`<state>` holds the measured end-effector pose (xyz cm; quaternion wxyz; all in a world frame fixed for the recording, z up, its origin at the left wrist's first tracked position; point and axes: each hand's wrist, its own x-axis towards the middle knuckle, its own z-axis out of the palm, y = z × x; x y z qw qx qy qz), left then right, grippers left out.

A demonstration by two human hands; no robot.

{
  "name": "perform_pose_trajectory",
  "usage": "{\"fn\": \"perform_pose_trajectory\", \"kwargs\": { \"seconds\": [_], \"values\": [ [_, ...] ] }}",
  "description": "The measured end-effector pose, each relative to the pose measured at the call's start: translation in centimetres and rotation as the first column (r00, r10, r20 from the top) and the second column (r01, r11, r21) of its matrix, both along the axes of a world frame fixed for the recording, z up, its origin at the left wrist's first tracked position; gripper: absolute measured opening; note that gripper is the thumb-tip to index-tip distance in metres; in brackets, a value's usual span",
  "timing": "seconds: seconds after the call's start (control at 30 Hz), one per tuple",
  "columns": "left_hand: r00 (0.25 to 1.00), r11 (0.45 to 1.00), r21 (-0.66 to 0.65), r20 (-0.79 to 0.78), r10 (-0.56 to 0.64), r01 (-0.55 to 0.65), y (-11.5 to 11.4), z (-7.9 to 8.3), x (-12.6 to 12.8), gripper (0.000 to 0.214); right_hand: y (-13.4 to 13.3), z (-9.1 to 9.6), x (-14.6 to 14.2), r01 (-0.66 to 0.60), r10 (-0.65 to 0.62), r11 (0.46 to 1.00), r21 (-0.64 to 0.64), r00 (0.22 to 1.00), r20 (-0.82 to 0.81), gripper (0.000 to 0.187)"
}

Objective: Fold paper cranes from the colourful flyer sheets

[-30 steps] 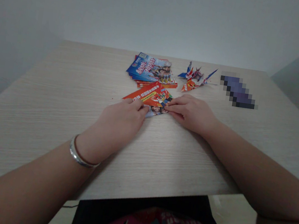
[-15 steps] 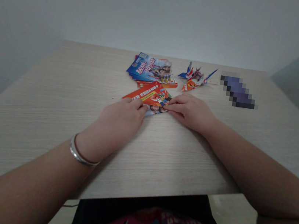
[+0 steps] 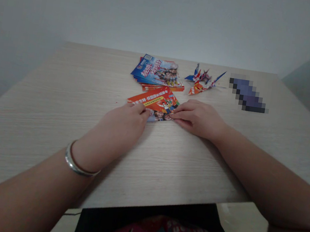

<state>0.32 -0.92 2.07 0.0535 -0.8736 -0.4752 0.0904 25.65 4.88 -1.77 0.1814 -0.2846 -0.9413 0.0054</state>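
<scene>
An orange printed leaflet (image 3: 157,97) lies on the table between my hands, its near side folded up so that a strip with a photo print shows along the edge. My left hand (image 3: 121,126) has its fingers closed on the left end of that strip. At the right end, my right hand (image 3: 199,118) pinches the leaflet's near corner with thumb and fingers. Both hands rest low, close to the tabletop. My left fingers cover the leaflet's lower left part.
Behind the leaflet lies a stack of blue and orange leaflets (image 3: 158,72). Folded paper cranes (image 3: 201,82) sit to its right. Farther right is a pixelated dark flat object (image 3: 248,94). The pale wooden table (image 3: 60,91) meets a wall at the back.
The leaflet has turned slightly, and its near edge lies more level. My left hand has shifted a little left, uncovering more of the print. My right hand has moved slightly nearer me.
</scene>
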Motion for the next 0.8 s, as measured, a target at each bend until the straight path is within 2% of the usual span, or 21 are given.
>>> {"fn": "perform_pose_trajectory", "kwargs": {
  "seconds": [0.3, 0.8],
  "values": [
    [0.999, 1.0, 0.017, -0.049, -0.017, 0.018, -0.11, -0.02, -0.02, 0.047, -0.38, 0.29, -0.31, 0.031, -0.032, 0.999, 0.028, 0.999, 0.022, 0.027],
    [0.999, 0.999, 0.038, -0.021, -0.029, 0.03, -0.01, -0.3, -0.2, 0.045, -0.71, 0.78, -0.56, 0.051, -0.052, 0.999, 0.012, 0.997, 0.061, 0.028]
  ]
}}
